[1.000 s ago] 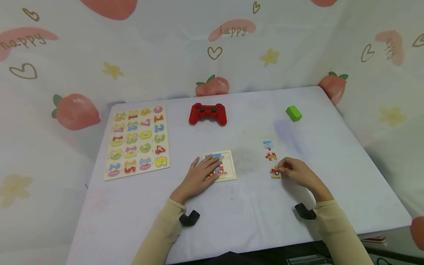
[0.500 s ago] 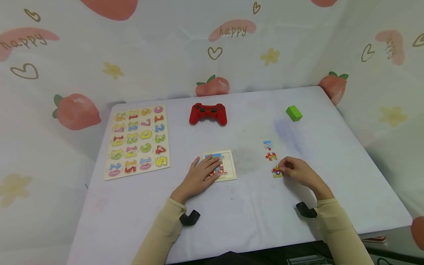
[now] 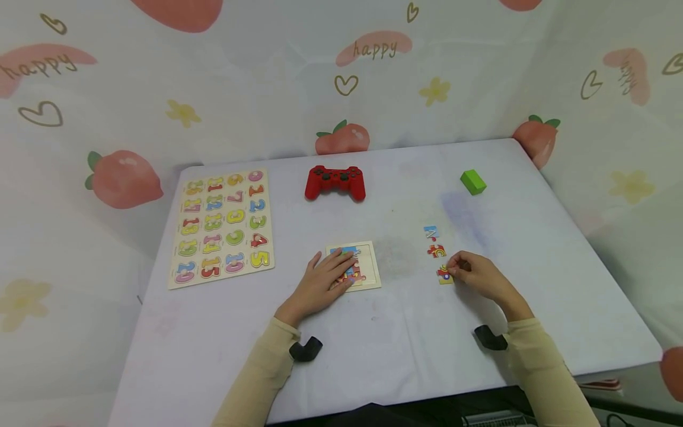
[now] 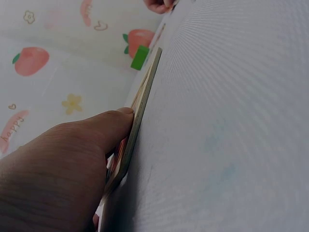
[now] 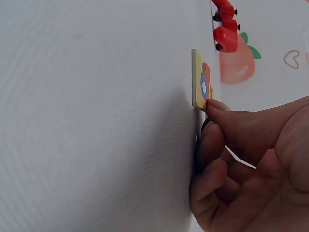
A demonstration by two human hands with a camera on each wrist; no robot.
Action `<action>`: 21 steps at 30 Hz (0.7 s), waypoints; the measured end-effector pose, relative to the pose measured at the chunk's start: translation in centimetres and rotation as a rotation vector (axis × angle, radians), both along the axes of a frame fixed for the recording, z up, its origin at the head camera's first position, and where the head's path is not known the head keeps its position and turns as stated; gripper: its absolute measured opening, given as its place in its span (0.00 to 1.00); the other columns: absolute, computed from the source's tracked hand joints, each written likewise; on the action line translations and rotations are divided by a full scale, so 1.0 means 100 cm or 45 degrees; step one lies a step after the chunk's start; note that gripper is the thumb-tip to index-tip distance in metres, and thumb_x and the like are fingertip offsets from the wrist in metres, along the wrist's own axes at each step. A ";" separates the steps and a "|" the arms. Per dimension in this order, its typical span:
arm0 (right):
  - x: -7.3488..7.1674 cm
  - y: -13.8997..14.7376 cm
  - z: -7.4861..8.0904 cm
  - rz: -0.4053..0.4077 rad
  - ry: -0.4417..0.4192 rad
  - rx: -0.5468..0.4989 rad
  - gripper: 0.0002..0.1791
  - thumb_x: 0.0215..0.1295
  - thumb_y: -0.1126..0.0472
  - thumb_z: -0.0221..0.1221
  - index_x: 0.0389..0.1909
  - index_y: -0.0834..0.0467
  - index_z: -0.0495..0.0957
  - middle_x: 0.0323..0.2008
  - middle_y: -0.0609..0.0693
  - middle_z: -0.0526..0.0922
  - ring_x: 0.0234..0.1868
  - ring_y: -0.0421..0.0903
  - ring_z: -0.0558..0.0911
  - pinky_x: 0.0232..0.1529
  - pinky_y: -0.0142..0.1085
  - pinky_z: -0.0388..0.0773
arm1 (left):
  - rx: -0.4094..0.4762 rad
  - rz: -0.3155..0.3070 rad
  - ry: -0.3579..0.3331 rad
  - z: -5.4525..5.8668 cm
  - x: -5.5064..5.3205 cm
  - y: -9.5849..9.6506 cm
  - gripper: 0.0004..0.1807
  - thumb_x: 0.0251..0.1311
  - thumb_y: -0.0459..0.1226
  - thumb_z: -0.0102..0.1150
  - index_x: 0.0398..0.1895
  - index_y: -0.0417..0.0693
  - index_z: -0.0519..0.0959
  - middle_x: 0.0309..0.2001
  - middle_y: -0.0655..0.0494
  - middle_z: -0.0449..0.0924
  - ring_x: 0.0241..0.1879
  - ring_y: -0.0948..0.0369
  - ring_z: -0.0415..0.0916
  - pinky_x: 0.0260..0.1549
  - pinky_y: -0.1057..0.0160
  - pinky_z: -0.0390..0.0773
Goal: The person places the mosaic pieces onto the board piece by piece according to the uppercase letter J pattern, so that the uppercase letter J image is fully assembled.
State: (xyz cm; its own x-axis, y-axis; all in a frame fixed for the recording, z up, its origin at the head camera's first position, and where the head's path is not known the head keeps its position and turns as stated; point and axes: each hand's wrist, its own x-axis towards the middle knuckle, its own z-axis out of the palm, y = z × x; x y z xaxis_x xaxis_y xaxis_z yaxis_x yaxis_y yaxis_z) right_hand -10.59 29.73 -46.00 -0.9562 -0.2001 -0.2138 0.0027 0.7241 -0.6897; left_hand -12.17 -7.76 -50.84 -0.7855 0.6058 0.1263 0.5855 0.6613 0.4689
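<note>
My left hand [image 3: 320,283] lies with extended fingers across a small wooden jigsaw board [image 3: 369,267], covering part of its picture. In the left wrist view, the thumb [image 4: 113,126] rests along the board's edge. Over on the right, my right hand [image 3: 480,277] pinches the corner of a red and yellow puzzle piece [image 3: 444,275] between thumb and index finger. The right wrist view has this piece [image 5: 197,79] at the tabletop, with a blue ring on it. Just beyond lie a red puzzle piece [image 3: 437,251] with a yellow curve and a blue one [image 3: 430,232].
A wooden number puzzle board [image 3: 220,228] lies at the left of the white-covered table [image 3: 405,356]. Toward the back are a red game controller [image 3: 335,183] and, farther right, a green block [image 3: 473,182]. A printed cloth [image 3: 256,77] hangs behind.
The piece pinched in my right hand has shifted very slightly on the tabletop and turned a little. My left hand stays in place on the jigsaw board.
</note>
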 end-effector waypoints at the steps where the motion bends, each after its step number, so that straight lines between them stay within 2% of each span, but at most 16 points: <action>1: 0.000 0.000 0.000 0.000 -0.002 0.000 0.05 0.63 0.64 0.57 0.36 0.62 0.74 0.29 0.51 0.76 0.31 0.46 0.71 0.32 0.34 0.68 | 0.000 0.000 0.000 0.000 0.000 0.000 0.28 0.66 0.53 0.44 0.69 0.61 0.60 0.69 0.67 0.54 0.70 0.63 0.42 0.65 0.49 0.35; 21: 0.001 -0.003 -0.004 -0.022 0.045 0.050 0.06 0.63 0.61 0.58 0.36 0.61 0.74 0.28 0.49 0.76 0.30 0.45 0.70 0.30 0.35 0.67 | 0.019 -0.002 0.009 -0.003 -0.001 0.000 0.28 0.65 0.54 0.44 0.68 0.62 0.60 0.69 0.69 0.54 0.70 0.64 0.42 0.65 0.49 0.35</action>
State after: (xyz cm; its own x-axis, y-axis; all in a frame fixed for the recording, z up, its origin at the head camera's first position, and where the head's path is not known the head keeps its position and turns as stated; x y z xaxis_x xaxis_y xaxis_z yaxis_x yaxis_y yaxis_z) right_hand -10.45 29.46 -46.36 -0.9664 -0.1758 -0.1875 -0.0084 0.7506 -0.6607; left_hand -12.28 -7.78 -51.09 -0.7834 0.6053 0.1412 0.5902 0.6532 0.4743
